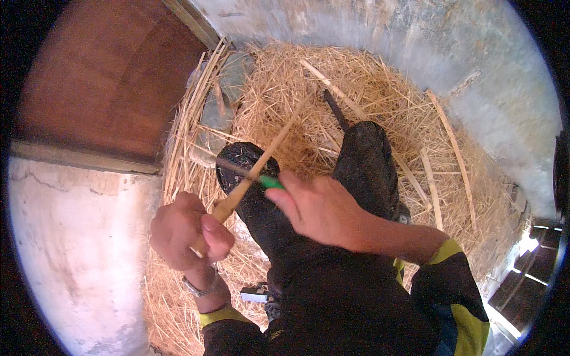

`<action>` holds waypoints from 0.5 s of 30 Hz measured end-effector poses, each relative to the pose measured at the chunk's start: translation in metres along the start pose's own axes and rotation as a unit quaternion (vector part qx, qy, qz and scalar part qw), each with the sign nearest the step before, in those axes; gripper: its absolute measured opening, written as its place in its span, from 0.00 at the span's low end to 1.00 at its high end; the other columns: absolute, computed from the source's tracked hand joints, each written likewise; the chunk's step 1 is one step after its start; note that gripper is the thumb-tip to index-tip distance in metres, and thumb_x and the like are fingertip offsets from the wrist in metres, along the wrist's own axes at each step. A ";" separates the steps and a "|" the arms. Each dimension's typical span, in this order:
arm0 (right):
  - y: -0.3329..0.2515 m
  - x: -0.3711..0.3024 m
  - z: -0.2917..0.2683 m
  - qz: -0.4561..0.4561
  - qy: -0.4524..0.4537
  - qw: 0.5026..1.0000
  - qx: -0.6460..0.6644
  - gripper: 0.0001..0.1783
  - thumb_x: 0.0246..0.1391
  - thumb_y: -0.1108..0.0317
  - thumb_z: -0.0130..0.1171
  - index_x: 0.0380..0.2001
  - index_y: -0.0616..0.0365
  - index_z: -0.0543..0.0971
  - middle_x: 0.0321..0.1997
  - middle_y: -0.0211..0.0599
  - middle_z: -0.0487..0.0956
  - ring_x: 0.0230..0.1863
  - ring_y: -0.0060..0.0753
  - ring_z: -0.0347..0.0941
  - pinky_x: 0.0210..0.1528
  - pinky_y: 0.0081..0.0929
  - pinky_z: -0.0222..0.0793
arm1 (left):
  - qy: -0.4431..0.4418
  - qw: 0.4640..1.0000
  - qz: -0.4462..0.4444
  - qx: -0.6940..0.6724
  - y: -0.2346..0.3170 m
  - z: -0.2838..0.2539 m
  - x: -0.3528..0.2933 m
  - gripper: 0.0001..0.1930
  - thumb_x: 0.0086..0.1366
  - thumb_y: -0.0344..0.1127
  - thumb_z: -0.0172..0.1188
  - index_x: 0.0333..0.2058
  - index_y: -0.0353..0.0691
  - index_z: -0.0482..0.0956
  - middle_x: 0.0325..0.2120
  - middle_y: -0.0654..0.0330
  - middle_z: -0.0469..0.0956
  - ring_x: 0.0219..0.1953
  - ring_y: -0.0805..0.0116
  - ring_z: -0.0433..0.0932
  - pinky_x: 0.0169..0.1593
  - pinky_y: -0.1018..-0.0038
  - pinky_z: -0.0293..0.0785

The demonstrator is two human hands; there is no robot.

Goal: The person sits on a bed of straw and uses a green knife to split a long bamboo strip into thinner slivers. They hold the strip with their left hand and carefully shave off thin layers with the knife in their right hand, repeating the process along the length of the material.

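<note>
My left hand [191, 231] is closed around the near end of a long, pale strip of split wood or bamboo [259, 161], which slants up and away to the right over my knees. In my right hand [317, 207] is a knife with a green handle [271, 181]. Its thin blade [233, 167] lies across the strip, pointing left, just beyond my left fist. The blade is slightly blurred, and I cannot tell how deep its edge sits in the wood. Both my knees, in dark trousers, are bent beneath the strip.
Straw-like shavings [285, 77] cover the floor. Loose strips [454, 157] lie on the right, and a bundle of thin strips [189, 127] rests at the left by a grey stone [236, 74]. Walls [380, 35] and a brown door panel [113, 77] close in around me. A small box [254, 294] lies beside my left wrist.
</note>
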State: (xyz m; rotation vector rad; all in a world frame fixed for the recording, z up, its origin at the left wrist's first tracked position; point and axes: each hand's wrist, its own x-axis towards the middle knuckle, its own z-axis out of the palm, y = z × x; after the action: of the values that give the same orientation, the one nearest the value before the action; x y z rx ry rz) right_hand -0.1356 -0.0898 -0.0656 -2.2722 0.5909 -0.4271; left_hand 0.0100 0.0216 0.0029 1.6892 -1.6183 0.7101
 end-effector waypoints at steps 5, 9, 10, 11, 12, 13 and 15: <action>0.010 0.008 0.004 -0.016 0.021 1.000 -0.008 0.16 0.54 0.57 0.50 0.29 0.60 0.69 0.11 0.49 0.70 0.14 0.53 0.70 0.16 0.44 0.66 | 0.005 0.999 0.038 -0.019 -0.007 0.004 0.002 0.14 0.53 0.35 0.51 0.12 0.39 0.62 0.09 0.60 0.64 0.09 0.65 0.62 0.15 0.75 0.58; -0.011 -0.001 -0.004 -0.032 -0.010 0.999 -0.030 0.19 0.56 0.54 0.48 0.26 0.61 0.69 0.10 0.46 0.70 0.11 0.51 0.69 0.14 0.43 0.67 | -0.005 0.997 0.048 -0.059 -0.011 0.000 0.004 0.14 0.52 0.36 0.52 0.12 0.38 0.63 0.08 0.60 0.64 0.08 0.66 0.62 0.14 0.75 0.57; -0.006 -0.001 0.000 -0.021 -0.010 0.999 -0.035 0.18 0.55 0.55 0.49 0.26 0.61 0.69 0.10 0.46 0.70 0.12 0.51 0.70 0.14 0.42 0.67 | -0.010 0.996 0.045 -0.071 -0.011 -0.002 0.006 0.14 0.52 0.36 0.52 0.12 0.38 0.63 0.09 0.60 0.64 0.08 0.66 0.62 0.14 0.75 0.57; 0.005 0.000 0.005 -0.010 -0.008 0.999 -0.042 0.17 0.55 0.56 0.50 0.27 0.61 0.68 0.09 0.47 0.69 0.13 0.51 0.70 0.15 0.42 0.67 | 0.001 0.997 0.042 -0.062 -0.012 0.001 0.006 0.14 0.52 0.36 0.52 0.12 0.38 0.63 0.08 0.60 0.64 0.08 0.66 0.63 0.14 0.75 0.58; 0.022 0.006 0.013 -0.010 0.031 0.999 -0.041 0.17 0.55 0.56 0.49 0.27 0.62 0.68 0.09 0.47 0.70 0.13 0.51 0.70 0.15 0.42 0.67 | 0.012 0.998 0.040 -0.054 -0.014 0.004 0.006 0.14 0.52 0.36 0.52 0.12 0.38 0.64 0.08 0.59 0.65 0.08 0.66 0.63 0.14 0.75 0.58; 0.034 0.016 0.014 0.051 -0.004 0.999 -0.007 0.17 0.56 0.56 0.49 0.27 0.63 0.68 0.11 0.48 0.70 0.14 0.52 0.70 0.15 0.42 0.67 | 0.023 0.998 0.039 -0.042 -0.017 0.005 0.006 0.14 0.52 0.35 0.52 0.12 0.38 0.64 0.08 0.59 0.65 0.08 0.66 0.63 0.14 0.75 0.58; 0.044 0.012 0.021 0.051 0.043 0.998 -0.008 0.17 0.56 0.56 0.48 0.28 0.63 0.68 0.11 0.49 0.70 0.15 0.53 0.70 0.15 0.43 0.67 | 0.052 0.996 0.048 -0.054 -0.013 0.007 0.001 0.14 0.52 0.35 0.52 0.11 0.38 0.64 0.08 0.58 0.67 0.09 0.66 0.64 0.14 0.76 0.59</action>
State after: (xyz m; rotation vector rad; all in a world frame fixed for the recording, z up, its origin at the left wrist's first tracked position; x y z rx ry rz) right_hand -0.1281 -0.1109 -0.1104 -2.2362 0.7537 -0.4740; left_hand 0.0226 0.0153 -0.0021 1.4824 -1.6431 0.7308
